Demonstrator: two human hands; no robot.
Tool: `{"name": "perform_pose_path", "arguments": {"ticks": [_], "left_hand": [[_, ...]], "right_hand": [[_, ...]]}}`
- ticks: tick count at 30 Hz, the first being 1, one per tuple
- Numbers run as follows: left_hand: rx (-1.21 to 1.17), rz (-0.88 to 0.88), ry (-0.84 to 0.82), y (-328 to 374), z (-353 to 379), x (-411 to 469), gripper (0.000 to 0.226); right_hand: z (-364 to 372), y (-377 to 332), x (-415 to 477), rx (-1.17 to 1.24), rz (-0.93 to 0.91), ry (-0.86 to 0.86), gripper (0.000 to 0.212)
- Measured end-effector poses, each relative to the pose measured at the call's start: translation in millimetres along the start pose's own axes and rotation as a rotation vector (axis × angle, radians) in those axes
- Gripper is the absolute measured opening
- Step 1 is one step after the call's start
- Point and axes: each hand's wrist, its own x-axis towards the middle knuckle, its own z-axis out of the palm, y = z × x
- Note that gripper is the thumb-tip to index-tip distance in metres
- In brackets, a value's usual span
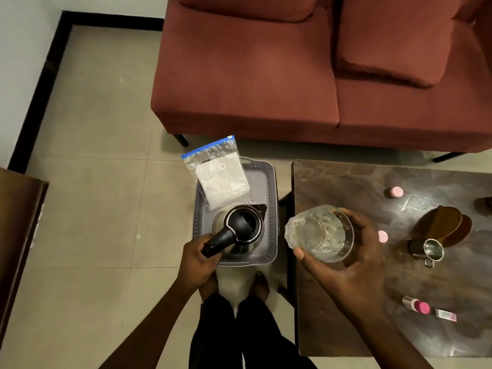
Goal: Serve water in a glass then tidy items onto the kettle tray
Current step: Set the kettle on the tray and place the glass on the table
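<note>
The left hand (200, 259) is wrapped around the black handle of the kettle (241, 230), which sits upright at the near end of the grey tray (271, 187) on a low stand beside the dark table (332, 182). The right hand (348, 265) cradles the glass (322, 234) from below and the side, holding it in the air over the table's near left part, tipped so its mouth faces up toward the viewer. The worry, to my eye, is the pour: the glass is held off to the side of the spout, so a hasty tilt could send water onto the tray or the zip bag (217, 173) lying half across the tray's far end. The glass is also clear and faceted, so I cannot tell whether it holds any water. The kettle's fill level is hidden under its lid, and the stand beneath the tray is mostly out of sight.
</note>
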Motion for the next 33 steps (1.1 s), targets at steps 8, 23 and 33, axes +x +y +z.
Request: {"name": "perform_pose_path", "arguments": {"ticks": [8, 23, 33], "left_hand": [[0.046, 0.010, -0.029, -19.4, -5.4, 10.5, 0.032], [0.142, -0.160, -0.130, -12.3, -15.8, 13.8, 0.023], [0.084, 0.111, -0.067, 119.8, -17.1, -38.2, 0.063]], "right_hand": [[5.0, 3.4, -7.9, 0.010, -0.024, 0.001, 0.084], [4.9, -1.6, 2.7, 0.047, -0.004, -0.034, 0.088], [-19.4, -37.0, -9.3, 0.111, 0.034, -0.098, 0.087]]}}
